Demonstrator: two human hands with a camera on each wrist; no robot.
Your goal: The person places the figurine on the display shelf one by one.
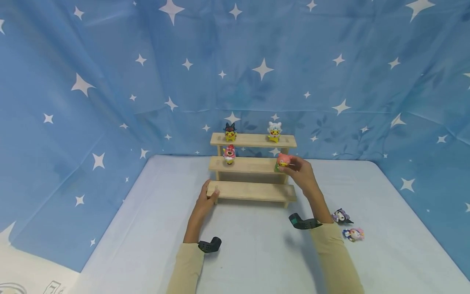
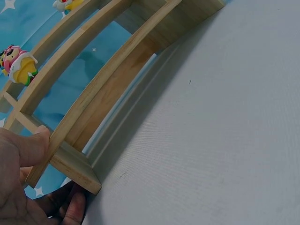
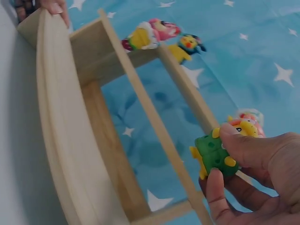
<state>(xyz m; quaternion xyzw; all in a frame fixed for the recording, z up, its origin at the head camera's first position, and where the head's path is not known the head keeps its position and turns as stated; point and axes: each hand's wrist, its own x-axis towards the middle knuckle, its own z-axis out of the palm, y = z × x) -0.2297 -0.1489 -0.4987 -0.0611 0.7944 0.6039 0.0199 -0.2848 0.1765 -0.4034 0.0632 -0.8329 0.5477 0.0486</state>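
My right hand (image 1: 302, 173) pinches a small figurine (image 1: 283, 159) with a pink head and a green body between thumb and fingers. In the head view it is at the right end of the middle step of a three-tier wooden display shelf (image 1: 253, 190); the right wrist view shows the green body (image 3: 214, 154) beside the step's edge. My left hand (image 1: 205, 201) grips the left end of the lowest step, thumb (image 2: 35, 145) on top and fingers underneath. A pink-hooded figurine (image 1: 229, 154) stands at the middle step's left end.
On the top step stand a yellow figurine with a dark headpiece (image 1: 230, 132) and one in a white hood (image 1: 274, 131). Two more figurines, one black and purple (image 1: 342, 217), one pink and blue (image 1: 353, 234), lie by the right forearm. A starry blue curtain (image 1: 257, 90) hangs behind the white table (image 1: 253, 253).
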